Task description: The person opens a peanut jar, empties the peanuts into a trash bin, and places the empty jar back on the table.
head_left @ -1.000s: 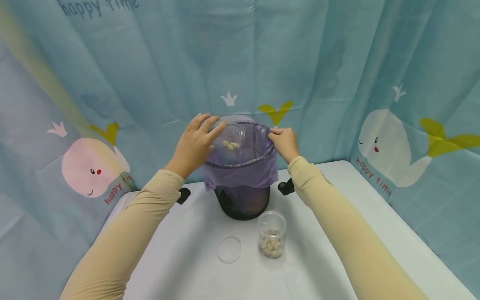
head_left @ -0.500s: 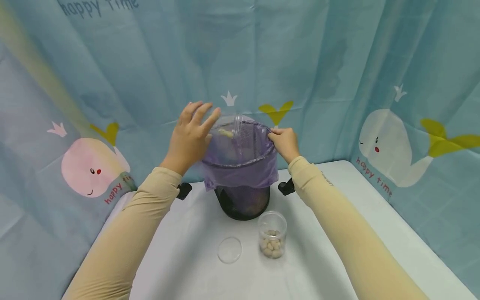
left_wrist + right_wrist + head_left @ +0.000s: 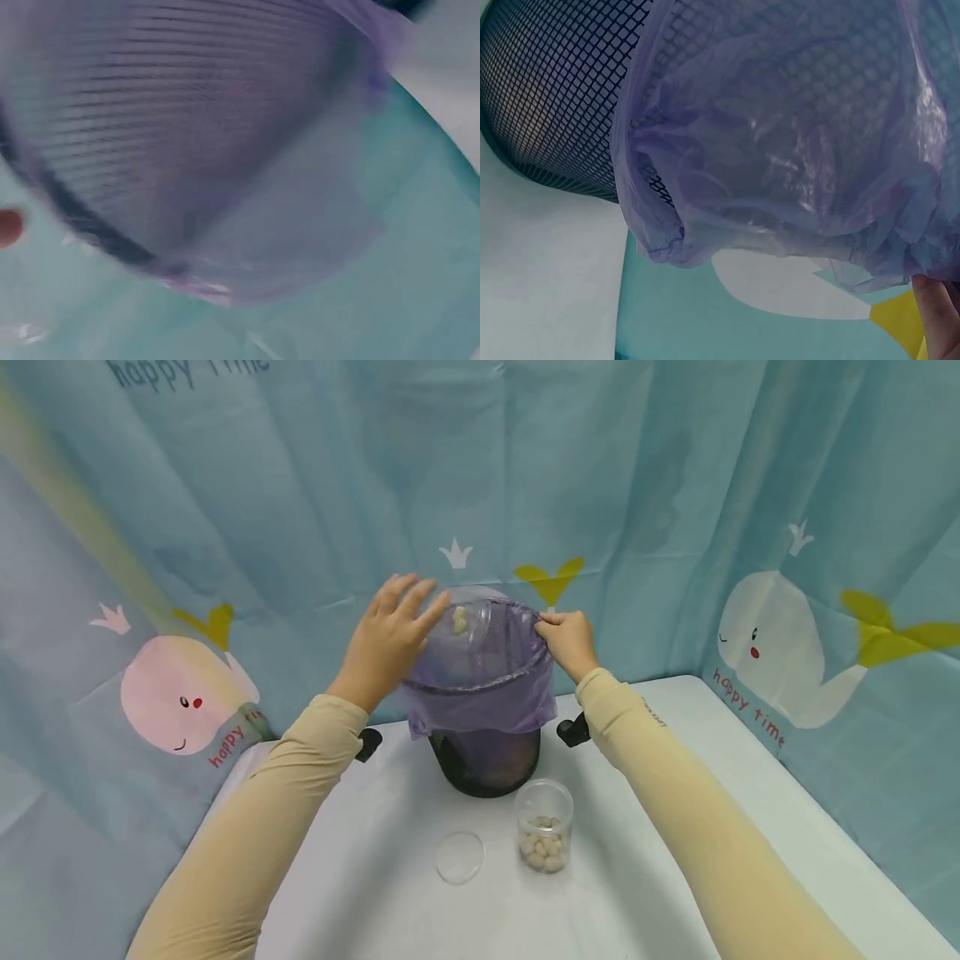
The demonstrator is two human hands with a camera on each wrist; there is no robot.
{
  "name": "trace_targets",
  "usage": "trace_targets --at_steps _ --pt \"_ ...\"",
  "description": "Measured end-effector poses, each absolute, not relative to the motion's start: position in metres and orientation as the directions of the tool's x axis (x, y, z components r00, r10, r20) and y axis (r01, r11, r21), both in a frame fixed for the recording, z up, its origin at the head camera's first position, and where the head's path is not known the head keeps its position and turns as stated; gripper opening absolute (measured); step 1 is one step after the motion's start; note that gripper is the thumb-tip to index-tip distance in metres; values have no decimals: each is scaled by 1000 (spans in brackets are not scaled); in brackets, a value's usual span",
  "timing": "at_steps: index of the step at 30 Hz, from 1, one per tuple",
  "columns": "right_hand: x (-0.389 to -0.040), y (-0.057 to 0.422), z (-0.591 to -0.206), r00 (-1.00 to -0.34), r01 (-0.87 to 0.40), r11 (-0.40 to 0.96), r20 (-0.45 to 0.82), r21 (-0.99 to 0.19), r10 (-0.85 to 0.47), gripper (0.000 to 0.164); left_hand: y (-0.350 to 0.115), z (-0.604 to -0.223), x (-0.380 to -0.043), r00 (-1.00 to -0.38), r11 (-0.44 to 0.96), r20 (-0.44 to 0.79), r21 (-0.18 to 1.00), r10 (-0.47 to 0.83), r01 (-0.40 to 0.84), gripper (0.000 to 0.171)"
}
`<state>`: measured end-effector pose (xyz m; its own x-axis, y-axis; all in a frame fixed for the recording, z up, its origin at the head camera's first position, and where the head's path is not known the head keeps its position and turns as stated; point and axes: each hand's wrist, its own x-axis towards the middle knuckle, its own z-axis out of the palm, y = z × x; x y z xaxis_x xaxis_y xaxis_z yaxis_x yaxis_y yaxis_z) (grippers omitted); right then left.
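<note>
Left hand (image 3: 386, 643) holds a tilted clear jar (image 3: 474, 617) at the opening of the mesh bin (image 3: 491, 764); jar judged light, stiff, slick, best gripped round its side wall. Right hand (image 3: 570, 645) pinches the purple bag (image 3: 480, 714) at the bin's rim, film judged soft and easily torn, so take bag and rim together. Count: tilted jar 1, standing jar (image 3: 544, 802) 1, lid (image 3: 460, 857) 1, bin 1, bag 1; pale pieces (image 3: 542, 852) in standing jar too bunched to count

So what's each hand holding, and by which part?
The right hand grips the purple bag at the bin rim. The left hand holds a clear container; exactly where is hidden from view.
</note>
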<state>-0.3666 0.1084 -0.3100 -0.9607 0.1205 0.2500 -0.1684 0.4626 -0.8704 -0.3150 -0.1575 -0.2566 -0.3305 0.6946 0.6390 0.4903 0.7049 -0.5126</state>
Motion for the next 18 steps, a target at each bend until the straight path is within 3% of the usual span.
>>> trace_targets --at_steps 5,13,18 --pt "-365 107 -308 -960 -164 470 249 -867 126 32 -159 -262 -313 -416 664 519 -545 747 512 56" --pt "-365 106 -309 -962 -168 445 245 -880 121 33 -162 -257 -313 -309 702 652 -508 692 498 58" --pt "-365 107 -309 -963 -161 450 240 -879 123 33 -161 -258 -312 -352 706 634 -478 689 522 65"
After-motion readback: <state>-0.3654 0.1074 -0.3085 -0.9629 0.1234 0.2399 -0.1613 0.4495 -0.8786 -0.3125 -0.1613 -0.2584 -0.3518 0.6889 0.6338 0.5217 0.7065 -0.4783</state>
